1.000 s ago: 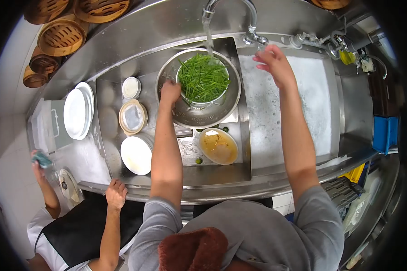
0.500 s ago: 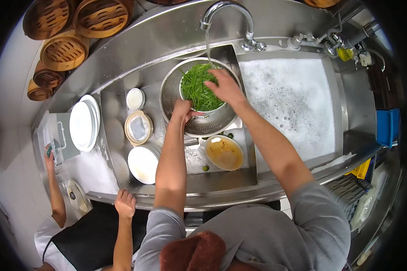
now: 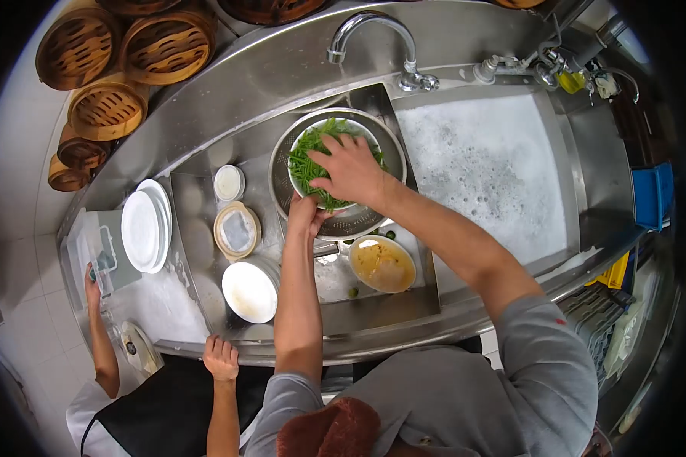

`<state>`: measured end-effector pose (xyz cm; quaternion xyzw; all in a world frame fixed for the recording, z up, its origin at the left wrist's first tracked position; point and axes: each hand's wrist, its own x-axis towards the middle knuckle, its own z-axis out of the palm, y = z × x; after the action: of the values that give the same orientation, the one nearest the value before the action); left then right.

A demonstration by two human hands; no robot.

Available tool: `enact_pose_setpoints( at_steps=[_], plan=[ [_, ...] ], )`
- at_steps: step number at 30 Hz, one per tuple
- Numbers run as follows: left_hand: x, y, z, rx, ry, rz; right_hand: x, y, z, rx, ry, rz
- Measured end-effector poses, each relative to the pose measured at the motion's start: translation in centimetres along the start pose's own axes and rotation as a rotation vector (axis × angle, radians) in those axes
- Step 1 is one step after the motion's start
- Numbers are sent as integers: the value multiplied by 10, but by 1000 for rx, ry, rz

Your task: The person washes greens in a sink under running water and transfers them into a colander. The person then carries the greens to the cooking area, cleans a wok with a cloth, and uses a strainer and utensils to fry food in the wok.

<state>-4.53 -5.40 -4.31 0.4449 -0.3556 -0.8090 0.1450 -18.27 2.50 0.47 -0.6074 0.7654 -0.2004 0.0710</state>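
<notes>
A white bowl (image 3: pixel 376 144) full of cut green vegetables (image 3: pixel 306 161) sits inside a perforated metal colander (image 3: pixel 395 156) in the middle sink. My left hand (image 3: pixel 306 217) grips the near rim of the bowl, its thumb and fingers partly hidden below the edge. Spread over the greens, my right hand (image 3: pixel 351 171) lies palm down with its fingers apart, pressing on them. Beneath the colander's near side, an oval dish (image 3: pixel 383 263) with yellowish liquid rests in the sink.
A curved faucet (image 3: pixel 373 21) stands behind the colander. Foamy water fills the right basin (image 3: pixel 480 175). Stacked white plates (image 3: pixel 141 228), bowls (image 3: pixel 250 292) and lidded tubs (image 3: pixel 236 228) sit left. A co-worker's hand (image 3: pixel 221 358) rests near the sink edge. Bamboo steamers (image 3: pixel 168 46) hang upper left.
My right hand has moved left and down onto the greens, fingers now spread across them. The stream that ran from the faucet is no longer visible. My left hand stays at the bowl's rim.
</notes>
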Motion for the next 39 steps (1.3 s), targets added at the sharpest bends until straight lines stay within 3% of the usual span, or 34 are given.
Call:
enact_pose_setpoints(
  at_steps=[8, 10, 18, 26, 39],
  plan=[
    [-36, 12, 0, -28, 9, 17, 9, 8, -2, -1, 26, -115],
    [-39, 10, -3, -3, -4, 62, 2, 0, -2, -61, -72, -64],
    [-50, 12, -6, 12, 11, 17, 10, -15, -15, 69, 7, -32],
    [-56, 15, -8, 76, 38, 48, -3, -20, 8, 178, -182, 134],
    [-81, 73, -22, 283, 103, 55, 15, -63, 23, 388, -113, 155]
  ],
)
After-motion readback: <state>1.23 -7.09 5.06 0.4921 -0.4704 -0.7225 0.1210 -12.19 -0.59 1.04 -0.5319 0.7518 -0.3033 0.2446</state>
